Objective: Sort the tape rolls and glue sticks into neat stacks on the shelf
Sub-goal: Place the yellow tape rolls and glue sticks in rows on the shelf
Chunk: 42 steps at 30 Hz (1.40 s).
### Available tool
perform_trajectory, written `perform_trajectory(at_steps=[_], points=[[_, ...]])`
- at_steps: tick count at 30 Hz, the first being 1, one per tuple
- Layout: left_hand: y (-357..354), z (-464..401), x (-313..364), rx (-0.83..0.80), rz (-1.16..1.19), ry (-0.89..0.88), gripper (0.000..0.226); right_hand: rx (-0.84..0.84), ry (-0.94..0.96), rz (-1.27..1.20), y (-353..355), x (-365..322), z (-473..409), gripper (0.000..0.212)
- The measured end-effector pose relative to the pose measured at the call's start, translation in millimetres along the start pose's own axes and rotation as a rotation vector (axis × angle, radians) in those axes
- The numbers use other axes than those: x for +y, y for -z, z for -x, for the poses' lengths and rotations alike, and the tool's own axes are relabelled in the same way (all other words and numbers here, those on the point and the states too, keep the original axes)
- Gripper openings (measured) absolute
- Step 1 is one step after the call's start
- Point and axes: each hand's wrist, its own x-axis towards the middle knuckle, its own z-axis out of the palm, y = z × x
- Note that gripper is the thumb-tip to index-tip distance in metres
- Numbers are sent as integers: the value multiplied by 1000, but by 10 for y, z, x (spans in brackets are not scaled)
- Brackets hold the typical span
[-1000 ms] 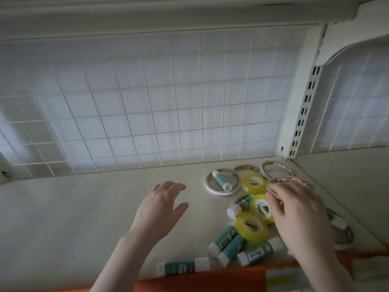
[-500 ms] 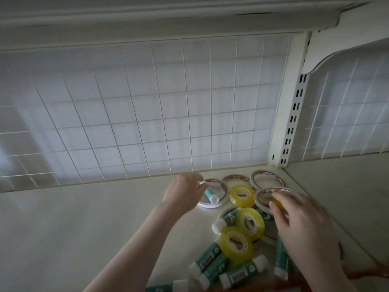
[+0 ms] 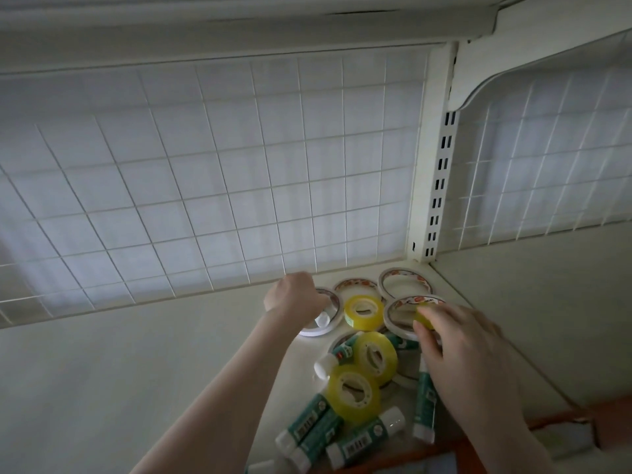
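Left hand (image 3: 294, 295) curled around glue stick (image 3: 322, 319) over white tape roll (image 3: 328, 314) near shelf (image 3: 102, 371) back; half second ago just reaching it. Right hand (image 3: 468, 350) pinches yellow tape roll (image 3: 425, 314), lifted since.

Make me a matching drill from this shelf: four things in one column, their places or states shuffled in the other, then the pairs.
1. left hand
2. right hand
3. yellow tape roll lying alone
4. green-labelled glue sticks

A. front edge of the shelf
B. flat between the two hands
C. grips a white-capped glue stick over a white tape ring
D. pinches a yellow tape roll

Pairs: 1-C, 2-D, 3-B, 4-A
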Motion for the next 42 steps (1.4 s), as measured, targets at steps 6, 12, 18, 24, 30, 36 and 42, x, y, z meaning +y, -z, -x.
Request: perform_trajectory(at_steps=[6, 12, 18, 24, 30, 36, 42], points=[[-6, 22, -18, -5, 151, -32, 27, 27, 23, -14, -12, -79, -14, 22], [101, 72, -225, 45, 314, -90, 30, 12, 61, -30, -47, -165, -54, 19], [331, 216, -611, 189, 481, -114, 21, -89, 160, -52, -10, -463, -211, 13], [493, 407, -1104, 357, 505, -85, 18, -387, 372, -51, -105, -941, -353, 8], [545, 629, -1497, 442, 540, -42, 18, -436, 439, 35, -410, -1230, -364, 17], [559, 843, -1795, 474, 586, 34, 22, -522, 419, 184, -469, -1327, -399, 27], [614, 1043, -1951, 540, 585, 62, 18, -512, 419, 117, -389, -1388, -400, 17]])
